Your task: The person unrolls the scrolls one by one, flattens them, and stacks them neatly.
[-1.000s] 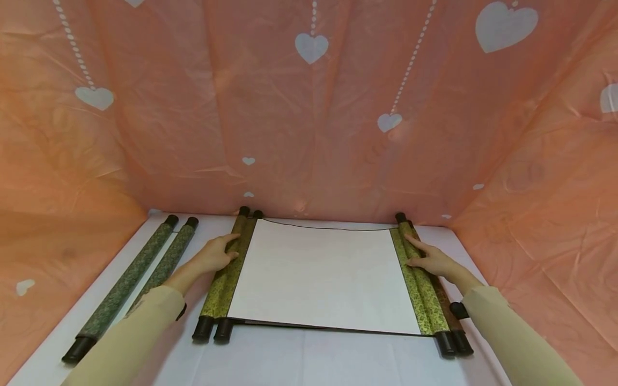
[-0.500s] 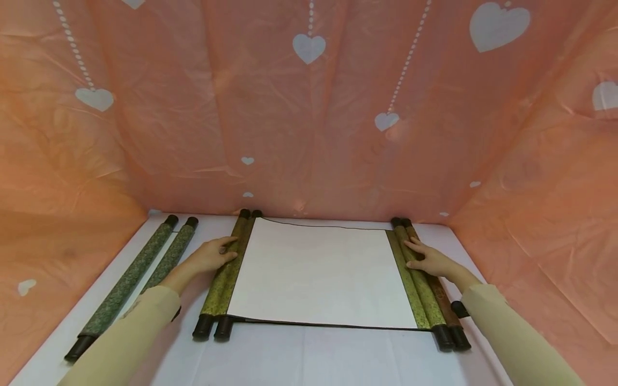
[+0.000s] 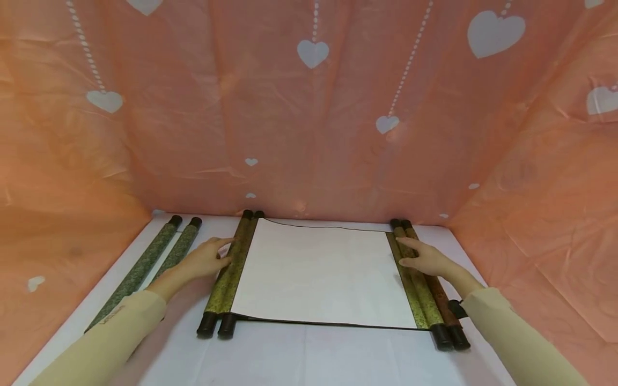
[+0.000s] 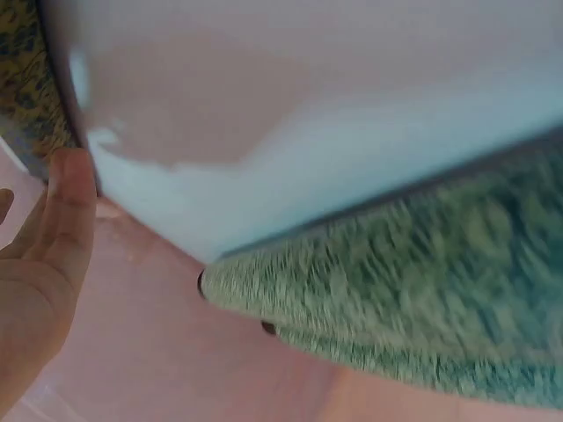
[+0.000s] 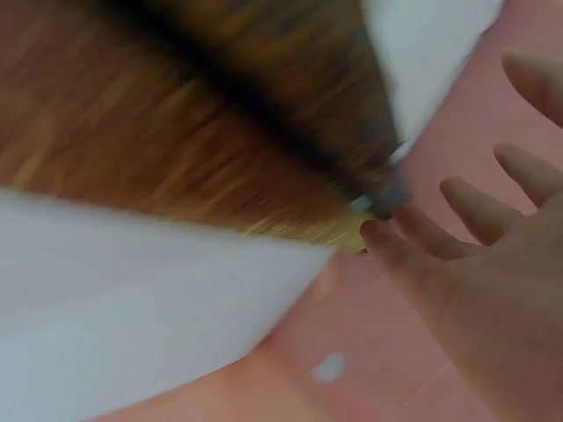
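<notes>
A hanging scroll lies partly unrolled, its white paper (image 3: 323, 273) spread between yellow-green patterned rolls. My left hand (image 3: 205, 260) is at the left pair of rolls (image 3: 232, 268), thumb and fingers extended. In the left wrist view the left hand (image 4: 48, 255) has straight fingers near a yellow patterned edge; contact is unclear. My right hand (image 3: 427, 259) is over the right yellow-green roll (image 3: 425, 295), against which a brown roll (image 3: 441, 300) lies. The right wrist view is blurred, but the right hand (image 5: 493, 255) shows spread, loosely straight fingers. Neither hand grips anything.
Two green patterned rolls (image 3: 142, 268) lie on the left of the white tabletop (image 3: 299, 356), partly behind the left sleeve. A pink-orange sheet with white hearts (image 3: 314, 134) walls in the back and both sides.
The right yellow-green roll has settled flat beside the brown one, its near end slightly farther back. Both hands have shifted a little left and loosened from the rolls.
</notes>
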Demonstrator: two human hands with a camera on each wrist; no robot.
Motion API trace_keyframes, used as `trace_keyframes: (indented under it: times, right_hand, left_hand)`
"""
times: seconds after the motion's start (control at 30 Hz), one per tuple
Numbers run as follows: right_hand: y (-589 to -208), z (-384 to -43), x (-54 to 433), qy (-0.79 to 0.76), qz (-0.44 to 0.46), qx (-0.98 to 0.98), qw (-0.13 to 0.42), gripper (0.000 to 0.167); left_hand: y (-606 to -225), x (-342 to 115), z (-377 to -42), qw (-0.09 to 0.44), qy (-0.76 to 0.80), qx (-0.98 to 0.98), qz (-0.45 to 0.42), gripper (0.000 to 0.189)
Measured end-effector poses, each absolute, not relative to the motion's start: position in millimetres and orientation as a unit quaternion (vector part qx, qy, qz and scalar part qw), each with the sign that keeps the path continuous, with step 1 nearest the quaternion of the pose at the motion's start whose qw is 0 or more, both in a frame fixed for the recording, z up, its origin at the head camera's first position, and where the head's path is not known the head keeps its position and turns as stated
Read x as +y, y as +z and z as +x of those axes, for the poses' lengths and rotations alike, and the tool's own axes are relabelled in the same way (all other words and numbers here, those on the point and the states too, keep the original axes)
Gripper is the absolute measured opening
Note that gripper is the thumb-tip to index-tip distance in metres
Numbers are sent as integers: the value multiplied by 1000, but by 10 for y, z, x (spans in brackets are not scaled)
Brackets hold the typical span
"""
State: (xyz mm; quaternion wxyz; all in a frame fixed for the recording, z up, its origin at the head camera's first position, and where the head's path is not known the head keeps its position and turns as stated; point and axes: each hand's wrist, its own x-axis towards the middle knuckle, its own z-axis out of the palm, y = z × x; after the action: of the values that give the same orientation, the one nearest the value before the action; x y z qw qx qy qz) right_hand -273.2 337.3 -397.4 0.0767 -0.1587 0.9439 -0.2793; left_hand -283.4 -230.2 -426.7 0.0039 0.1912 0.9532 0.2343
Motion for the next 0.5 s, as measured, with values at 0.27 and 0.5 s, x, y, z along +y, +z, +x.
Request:
trace_keyframes:
  times: [0.27, 0.5]
  right_hand:
    - [-3933, -2731, 2634, -361, -203, 910, 26, 58]
    - [-3920, -2734, 1759, -448, -234, 863, 6, 54]
  left_hand:
    - [-4055, -2495, -2579, -44, 250, 948, 194, 56]
    - [-3930, -2819, -2431, -84, 244, 951, 169, 57]
